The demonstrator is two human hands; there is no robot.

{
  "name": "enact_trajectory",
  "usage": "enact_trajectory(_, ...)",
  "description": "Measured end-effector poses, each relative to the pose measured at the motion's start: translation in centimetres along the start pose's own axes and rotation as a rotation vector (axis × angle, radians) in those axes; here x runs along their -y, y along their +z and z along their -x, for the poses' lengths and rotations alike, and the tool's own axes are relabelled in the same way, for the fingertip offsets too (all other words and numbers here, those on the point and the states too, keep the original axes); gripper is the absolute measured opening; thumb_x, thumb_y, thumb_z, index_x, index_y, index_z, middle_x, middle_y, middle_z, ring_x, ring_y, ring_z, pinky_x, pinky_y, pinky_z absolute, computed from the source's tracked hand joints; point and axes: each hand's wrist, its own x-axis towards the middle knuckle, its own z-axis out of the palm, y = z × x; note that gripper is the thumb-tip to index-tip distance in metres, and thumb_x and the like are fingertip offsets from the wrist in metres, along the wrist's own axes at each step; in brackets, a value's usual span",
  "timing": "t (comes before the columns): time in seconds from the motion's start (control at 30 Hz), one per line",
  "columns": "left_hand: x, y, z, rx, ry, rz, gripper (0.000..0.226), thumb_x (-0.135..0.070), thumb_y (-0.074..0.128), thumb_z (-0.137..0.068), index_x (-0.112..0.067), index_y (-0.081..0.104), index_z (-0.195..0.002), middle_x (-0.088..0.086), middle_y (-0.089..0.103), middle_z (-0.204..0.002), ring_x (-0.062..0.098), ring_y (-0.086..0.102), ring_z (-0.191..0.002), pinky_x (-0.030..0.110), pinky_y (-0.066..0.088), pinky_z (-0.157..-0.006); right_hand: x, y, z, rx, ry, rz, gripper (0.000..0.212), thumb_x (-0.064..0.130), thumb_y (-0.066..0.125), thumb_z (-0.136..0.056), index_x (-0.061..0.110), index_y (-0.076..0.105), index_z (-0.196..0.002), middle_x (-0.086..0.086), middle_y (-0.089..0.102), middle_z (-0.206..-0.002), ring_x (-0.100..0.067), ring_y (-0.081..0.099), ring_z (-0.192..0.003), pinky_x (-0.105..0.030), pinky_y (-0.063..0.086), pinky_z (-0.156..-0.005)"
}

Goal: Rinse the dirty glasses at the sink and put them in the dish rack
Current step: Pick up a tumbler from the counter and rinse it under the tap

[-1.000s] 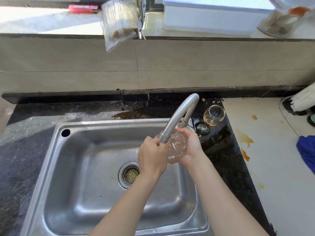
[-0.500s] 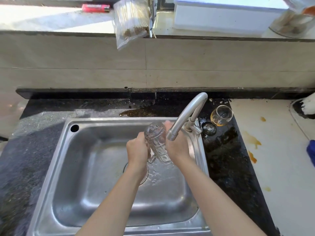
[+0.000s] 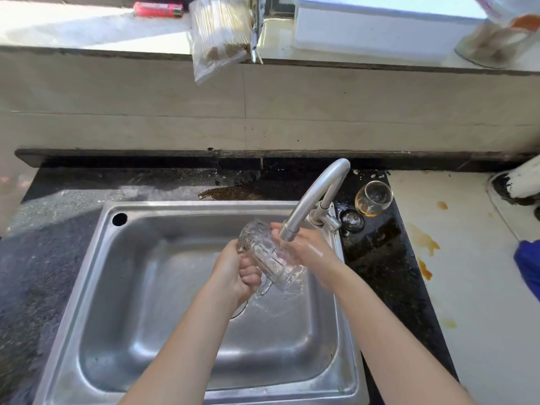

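A clear ribbed glass mug [image 3: 267, 254] is tilted over the steel sink [image 3: 140, 287], its base up and to the left, its mouth down and to the right. My left hand [image 3: 236, 273] grips its handle. My right hand [image 3: 306, 249] lies flat against the mug's far side, under the faucet spout [image 3: 309, 200]. Water splashes below the mug. A stemmed glass [image 3: 373, 198] with amber liquid in it lies on its side on the dark counter behind the faucet.
A pale counter [image 3: 473, 287] with orange stains runs along the right. A blue object [image 3: 529, 264] pokes in at the right edge. On the sill above sit a red lighter [image 3: 157, 9], a plastic bag of sticks [image 3: 219, 36] and a white box [image 3: 380, 24].
The mug went from upright under the spout to tipped over, mouth down. My left hand moved from the spout to the mug's handle. My right hand shifted to the mug's side.
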Motion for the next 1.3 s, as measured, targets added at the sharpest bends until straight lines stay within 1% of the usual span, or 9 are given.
enact_trajectory(0.13,0.9,-0.3,-0.9,-0.061,-0.035,-0.094,0.042,-0.032,0.045,-0.096,-0.018,0.033,-0.058,-0.005,0.026,-0.037,0.006,0.017,-0.024,0.009,0.015,-0.027,0.1,0.2,-0.1,-0.072,0.225,0.002,0.017,0.038,0.054,-0.091,0.025,0.064,-0.088,-0.004,0.065,-0.097,-0.02,0.062,-0.068,-0.036,0.052,-0.068)
enact_trajectory(0.3,1.6,-0.8,-1.5,-0.16,-0.061,-0.285,0.027,-0.027,0.058,-0.09,-0.012,0.05,-0.068,-0.002,0.041,-0.039,0.007,0.025,-0.03,0.009,0.028,-0.031,0.6,0.3,-0.9,-0.071,0.317,0.185,0.044,0.044,0.033,-0.099,0.007,0.056,-0.11,-0.022,0.064,-0.107,-0.034,0.062,-0.077,-0.043,0.055,-0.07)
enact_trajectory(0.43,1.5,-1.5,-2.7,-0.098,-0.212,-0.115,0.027,-0.022,0.053,-0.093,-0.008,0.048,-0.071,-0.003,0.031,-0.035,0.005,0.026,-0.021,0.007,0.023,-0.026,0.4,-0.3,-1.1,-0.187,0.227,0.199,0.06,0.041,0.03,-0.101,-0.01,0.057,-0.118,-0.03,0.06,-0.117,-0.029,0.055,-0.065,-0.02,0.048,-0.042)
enact_trajectory(0.57,2.5,-2.5,-3.6,0.009,-0.29,0.083,0.035,-0.005,0.031,-0.097,-0.009,0.038,-0.064,-0.001,0.027,-0.034,0.008,0.024,-0.019,0.011,0.016,-0.02,-1.4,-0.9,0.0,-0.273,0.128,0.16,0.047,0.039,0.038,-0.1,0.001,0.063,-0.088,-0.003,0.062,-0.083,-0.022,0.061,-0.058,-0.031,0.053,-0.061)
enact_trajectory(0.7,2.9,-2.6,-4.0,-0.038,-0.266,0.134,0.039,0.003,0.02,-0.095,-0.014,0.03,-0.062,0.001,0.025,-0.033,0.01,0.02,-0.017,0.013,0.011,-0.019,-3.7,-3.7,0.4,-0.555,0.154,0.379,0.043,0.038,0.053,-0.087,0.002,0.051,-0.063,-0.013,0.056,-0.062,-0.034,0.059,-0.066,-0.045,0.053,-0.068)
enact_trajectory(0.9,2.6,-1.7,-3.8,-0.176,-0.116,0.146,0.03,0.013,0.018,-0.061,-0.016,0.023,-0.059,0.0,0.02,-0.032,0.011,0.015,-0.016,0.01,0.009,-0.021,-3.4,-5.4,-1.0,-0.57,0.169,0.848,0.052,0.05,0.056,-0.09,0.01,0.045,-0.121,-0.006,0.054,-0.117,-0.029,0.058,-0.104,-0.036,0.043,-0.074)
enact_trajectory(1.0,2.0,-1.4,-2.8,-0.203,-0.043,0.076,0.035,0.014,0.014,-0.076,-0.014,0.025,-0.06,-0.002,0.02,-0.029,0.008,0.014,-0.016,0.012,0.009,-0.019,-3.6,-5.6,-2.6,-0.499,0.132,1.035,0.042,0.039,0.041,-0.1,0.007,0.047,-0.126,-0.01,0.052,-0.125,-0.027,0.056,-0.111,-0.037,0.046,-0.078)
enact_trajectory(1.2,1.2,-1.5,-1.9,-0.248,0.127,-0.083,0.033,0.015,0.021,-0.077,-0.014,0.03,-0.064,-0.004,0.026,-0.03,0.003,0.016,-0.02,0.009,0.008,-0.023,-3.7,-8.6,-3.3,-0.47,0.138,0.616,0.038,0.041,0.043,-0.098,0.009,0.065,-0.095,-0.01,0.065,-0.09,-0.031,0.061,-0.09,-0.04,0.05,-0.075)
enact_trajectory(1.3,1.2,-1.1,-1.3,-0.282,0.251,-0.141,0.034,0.004,0.028,-0.095,-0.011,0.038,-0.067,-0.002,0.033,-0.035,0.004,0.021,-0.023,0.01,0.01,-0.029,-3.3,-8.5,-2.6,-0.473,0.185,0.48,0.043,0.046,0.05,-0.094,0.006,0.066,-0.092,-0.007,0.065,-0.082,-0.028,0.063,-0.083,-0.039,0.053,-0.073)
